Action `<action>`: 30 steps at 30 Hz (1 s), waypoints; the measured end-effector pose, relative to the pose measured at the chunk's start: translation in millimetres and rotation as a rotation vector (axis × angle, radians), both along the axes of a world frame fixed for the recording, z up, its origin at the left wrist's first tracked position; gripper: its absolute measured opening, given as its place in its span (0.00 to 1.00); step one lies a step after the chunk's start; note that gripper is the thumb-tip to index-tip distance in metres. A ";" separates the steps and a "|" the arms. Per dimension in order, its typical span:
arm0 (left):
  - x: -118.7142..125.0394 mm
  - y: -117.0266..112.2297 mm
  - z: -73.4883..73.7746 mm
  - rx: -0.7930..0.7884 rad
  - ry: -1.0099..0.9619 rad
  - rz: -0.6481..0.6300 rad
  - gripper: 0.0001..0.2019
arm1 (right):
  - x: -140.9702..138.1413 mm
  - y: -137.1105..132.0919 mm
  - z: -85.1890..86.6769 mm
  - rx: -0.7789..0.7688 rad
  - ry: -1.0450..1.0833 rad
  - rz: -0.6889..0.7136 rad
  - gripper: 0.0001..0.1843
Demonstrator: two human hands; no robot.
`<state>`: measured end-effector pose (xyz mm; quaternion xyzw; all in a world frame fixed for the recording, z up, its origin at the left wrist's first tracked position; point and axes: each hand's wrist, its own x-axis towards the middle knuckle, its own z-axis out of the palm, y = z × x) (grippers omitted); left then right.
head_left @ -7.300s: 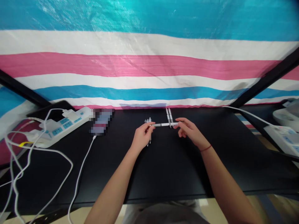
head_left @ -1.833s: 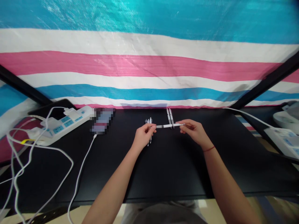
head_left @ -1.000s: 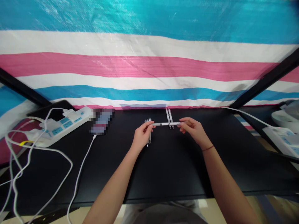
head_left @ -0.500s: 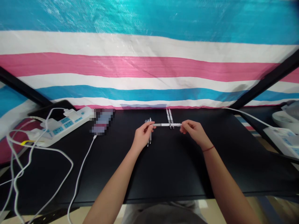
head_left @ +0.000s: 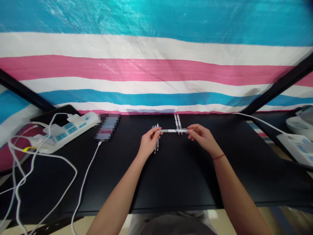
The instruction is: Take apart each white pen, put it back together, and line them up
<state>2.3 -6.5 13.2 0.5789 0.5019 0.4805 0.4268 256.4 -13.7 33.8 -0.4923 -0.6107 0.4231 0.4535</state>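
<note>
one pen (head_left: 172, 130), left hand (head_left: 149, 142), right hand (head_left: 204, 137)

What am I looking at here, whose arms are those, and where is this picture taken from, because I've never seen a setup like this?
No machine is involved. These are a person's own two bare arms, filmed by a camera worn on their head, which looks forward and down. All the pictures come from that one view.

The left hand and right hand hold a white pen level between their fingertips, across a pair of pens lying on the black table. More pens lie beneath the left hand. A thin red cord circles the right wrist.

Further left are a white power strip and a pixelated phone with a white cable. A striped tarp hangs behind.
</note>
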 end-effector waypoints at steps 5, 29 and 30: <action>-0.2 0.4 -0.7 -0.008 0.007 -0.009 0.16 | 0.3 -1.2 0.5 0.050 -0.140 -0.016 0.13; 23.0 -34.2 25.9 -0.215 0.033 -0.533 0.14 | -18.5 -1.1 1.5 -0.016 0.321 -0.128 0.21; 28.1 -37.9 24.8 -0.217 0.039 -0.530 0.16 | -19.6 -2.1 2.5 -0.007 0.318 -0.115 0.21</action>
